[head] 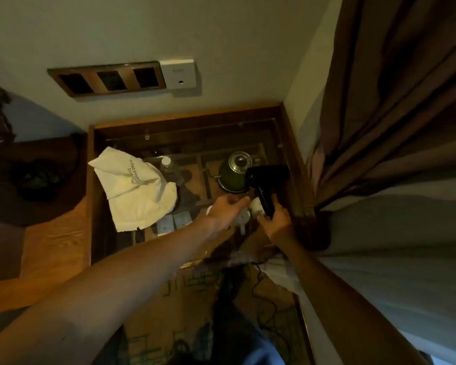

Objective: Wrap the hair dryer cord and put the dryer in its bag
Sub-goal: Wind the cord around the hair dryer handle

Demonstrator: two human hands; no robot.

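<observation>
Looking down, we see our right hand point(275, 219) wrapped around the handle of the black hair dryer point(265, 183). That grip is closed tight on the handle, and the fat part of the dryer points up and away from us, in front of a green kettle point(233, 175). Our left hand point(227, 209) reaches in beside it with the fingers spread and nothing in them. Its fingertips are just beside the dryer handle, and we cannot tell if they touch it.

Under our hands is a glass worktop point(132, 233) with a brown wood frame, set in the corner of the room. A white cloth bag point(137, 191) with dark letters lies crumpled on the left part of the worktop, well apart from the dryer. A small water bottle point(166, 164) stands just behind the bag. White cups point(256, 206) sit close under the dryer handle.

A thin black cord point(258, 283) hangs loose below our right arm and trails down toward the floor. On the wall above are dark sockets in a wood frame point(108, 79) and a white plate point(178, 73). A brown curtain point(395, 101) hangs on the right.
</observation>
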